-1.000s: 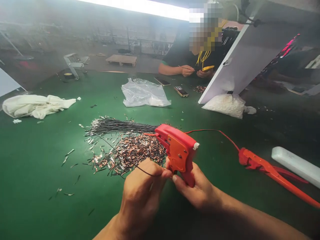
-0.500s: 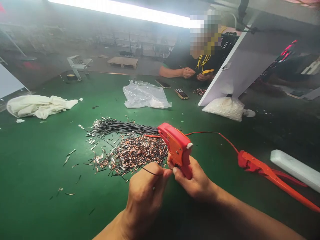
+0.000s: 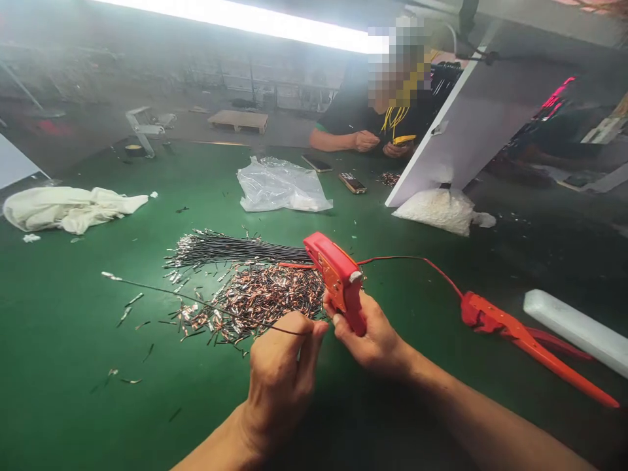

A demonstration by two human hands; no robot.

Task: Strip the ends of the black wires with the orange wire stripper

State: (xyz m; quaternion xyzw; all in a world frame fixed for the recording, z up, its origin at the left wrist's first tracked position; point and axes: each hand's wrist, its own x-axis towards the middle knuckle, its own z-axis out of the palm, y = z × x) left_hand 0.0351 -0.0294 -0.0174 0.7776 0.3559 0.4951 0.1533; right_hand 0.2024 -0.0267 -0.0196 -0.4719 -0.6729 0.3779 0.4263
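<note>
Between thumb and fingers, my left hand (image 3: pixel 282 373) pinches a thin black wire (image 3: pixel 196 302) near one end. The wire stretches out to the left, over the scraps, to a pale connector (image 3: pixel 110 276) at its far tip. My right hand (image 3: pixel 375 337) is wrapped around the handle of a red and orange wire stripper (image 3: pixel 338 278), held upright with its head tilted to the left. A small gap separates the two hands. Behind them lie a pile of cut wire scraps (image 3: pixel 275 294) with copper ends and a bundle of black wires (image 3: pixel 235 250).
At right, an orange-handled tool (image 3: pixel 534 347) lies with a red cord, beside a white bar (image 3: pixel 574 330). Farther back are a clear plastic bag (image 3: pixel 282 186), two phones, a white cloth (image 3: pixel 73 208), a white-filled bag (image 3: pixel 436 210) and a person (image 3: pixel 338 124) across the green table.
The wire's far end has swung left and down. My hands have moved slightly apart, and the stripper sits a little to the left. The whole view has shifted slightly.
</note>
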